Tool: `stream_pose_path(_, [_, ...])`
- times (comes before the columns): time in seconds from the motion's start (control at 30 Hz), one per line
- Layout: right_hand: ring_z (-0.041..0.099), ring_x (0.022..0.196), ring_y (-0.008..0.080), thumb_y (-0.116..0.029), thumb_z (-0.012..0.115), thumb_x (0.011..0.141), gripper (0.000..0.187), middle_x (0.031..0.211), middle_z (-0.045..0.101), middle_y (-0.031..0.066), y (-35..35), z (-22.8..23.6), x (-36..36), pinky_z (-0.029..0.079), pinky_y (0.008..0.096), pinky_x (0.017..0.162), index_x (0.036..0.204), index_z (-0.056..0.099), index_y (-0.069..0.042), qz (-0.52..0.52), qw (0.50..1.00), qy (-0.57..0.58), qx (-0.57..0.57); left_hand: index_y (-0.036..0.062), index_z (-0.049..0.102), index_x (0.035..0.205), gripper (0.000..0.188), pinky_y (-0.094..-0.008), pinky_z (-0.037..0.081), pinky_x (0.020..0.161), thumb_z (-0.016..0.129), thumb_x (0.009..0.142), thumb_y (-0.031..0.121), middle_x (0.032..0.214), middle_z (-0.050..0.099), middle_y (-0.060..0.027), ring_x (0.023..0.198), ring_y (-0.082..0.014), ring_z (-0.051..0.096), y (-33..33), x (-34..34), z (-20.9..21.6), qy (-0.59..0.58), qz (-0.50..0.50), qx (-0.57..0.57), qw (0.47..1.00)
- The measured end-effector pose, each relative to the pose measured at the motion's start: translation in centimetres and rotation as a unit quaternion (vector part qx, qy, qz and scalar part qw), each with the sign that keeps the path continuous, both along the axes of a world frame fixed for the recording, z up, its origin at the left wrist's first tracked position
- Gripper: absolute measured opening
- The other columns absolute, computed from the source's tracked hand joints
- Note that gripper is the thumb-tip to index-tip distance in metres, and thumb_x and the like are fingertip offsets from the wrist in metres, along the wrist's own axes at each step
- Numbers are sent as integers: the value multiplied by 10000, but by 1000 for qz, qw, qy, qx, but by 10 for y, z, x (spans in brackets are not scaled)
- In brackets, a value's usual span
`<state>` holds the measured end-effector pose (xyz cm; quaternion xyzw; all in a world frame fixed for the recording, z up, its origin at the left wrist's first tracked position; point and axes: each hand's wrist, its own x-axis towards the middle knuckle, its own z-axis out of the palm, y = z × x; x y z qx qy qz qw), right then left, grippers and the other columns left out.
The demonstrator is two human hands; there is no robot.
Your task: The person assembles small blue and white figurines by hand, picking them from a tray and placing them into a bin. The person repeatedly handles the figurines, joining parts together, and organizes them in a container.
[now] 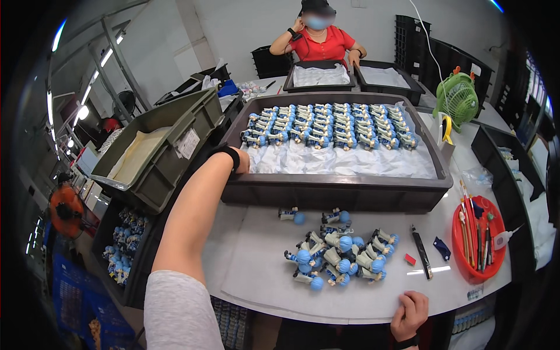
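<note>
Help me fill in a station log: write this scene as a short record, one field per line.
Left hand: at the left end of the large dark tray, grip unclear
Right hand: fingers curled, by the table's front edge
In tray: rows of blue-headed figurines, white lining nearer
On table: heap of loose figurines
Right side: red bowl holding brushes; green fan
Across: person in red top

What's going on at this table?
The person's left hand is at the left side of a large dark tray; its exact grip is unclear. Rows of blue-topped figurines fill the tray's far part, with white paper showing nearer. A loose pile of figurines lies in front. The right hand is curled by the table's near edge, nothing visible in it. A co-worker is across the table.
</note>
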<state>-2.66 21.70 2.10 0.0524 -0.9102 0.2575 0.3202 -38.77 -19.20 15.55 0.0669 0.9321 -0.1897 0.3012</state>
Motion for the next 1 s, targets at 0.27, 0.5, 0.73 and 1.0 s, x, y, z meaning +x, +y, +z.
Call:
stream_pose_path(0.27, [541, 807, 329, 6, 507, 653, 179, 866, 565, 153, -1, 0, 0, 450, 395, 709, 809, 594, 12, -1, 1000, 3, -2, 161, 647, 1110, 394, -372, 465, 850, 543, 731, 194, 1100, 642, -87, 994, -248, 609, 1, -4, -7, -14, -27, -86, 996])
stream_pose_path(0.5, [542, 807, 330, 0, 509, 660, 176, 864, 568, 154, -1, -1, 0, 452, 395, 710, 812, 597, 12, -3, 1000, 5, 3, 40, 645, 1090, 440, -388, 462, 857, 567, 759, 321, 1132, 627, -124, 1022, -275, 603, 4, 2, 4, -35, -7, -115, 993])
stream_pose_path(0.73, [542, 806, 331, 5, 506, 664, 174, 865, 567, 157, -1, -1, 0, 453, 397, 708, 813, 596, 14, -4, 1000, 4, 8, 74, 651, 1085, 397, -383, 473, 831, 556, 754, 273, 1081, 649, -108, 974, -261, 619, -9, -2, -4, -7, 57, -59, 997])
stream_pose_path(1.0, [541, 810, 331, 7, 506, 666, 167, 867, 567, 160, -2, -1, 1, 453, 395, 709, 808, 593, 21, -4, 1000, 5, 7, 141, 683, 1011, 301, -336, 488, 768, 576, 734, 187, 933, 681, -67, 868, -195, 638, -23, -1, -2, 37, 49, -29, 998])
